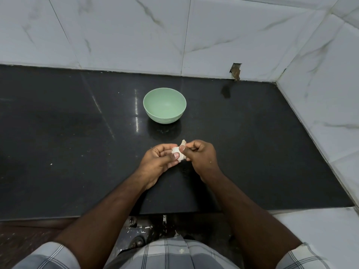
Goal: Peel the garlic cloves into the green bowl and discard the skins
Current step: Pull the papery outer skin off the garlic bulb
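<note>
place: home kitchen | surface [68, 133]: polished black stone, set into a corner | walls [116, 32]: large white marble-look tiles on two sides, one chipped tile [235, 70] at the base | tableware: green bowl [164, 105] standing on the surface | food: garlic [179, 152] worked bare-handed over the surface

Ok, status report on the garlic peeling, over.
Left hand holds garlic; right hand pinches its skin. Green bowl empty, beyond the hands. Nothing between hands and bowl.
</note>
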